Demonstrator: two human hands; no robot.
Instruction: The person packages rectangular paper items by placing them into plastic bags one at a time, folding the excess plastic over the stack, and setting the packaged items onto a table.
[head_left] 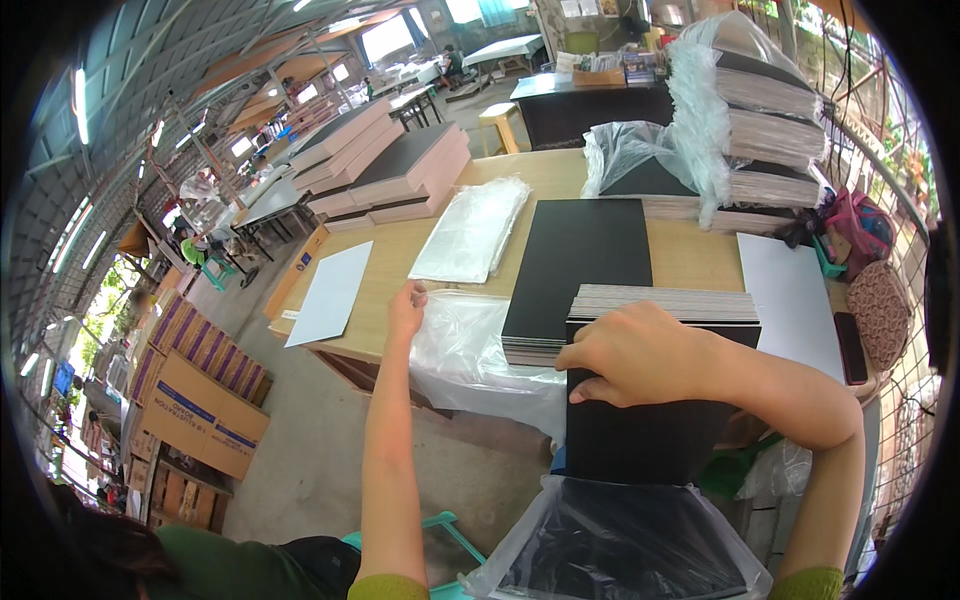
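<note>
My right hand (640, 355) is closed over the upper part of a thick stack of black boards (650, 430) with pale edges, which stands tilted at the table's near edge. Under its lower end lies a clear plastic bag over something dark (620, 535). My left hand (405, 312) pinches the left corner of a clear plastic bag (460, 335) that hangs over the table's front edge. Between the hands, a flat stack of black boards (580, 265) rests partly on this bag. A pile of folded plastic bags (470, 230) lies just beyond my left hand.
White sheets lie on the table at left (330, 290) and right (790, 300). Tall board stacks (400, 170) and plastic-wrapped stacks (760, 130) stand behind. A phone (850, 347) and a patterned pouch (880, 305) sit at right; cartons (205, 415) stand on the left floor.
</note>
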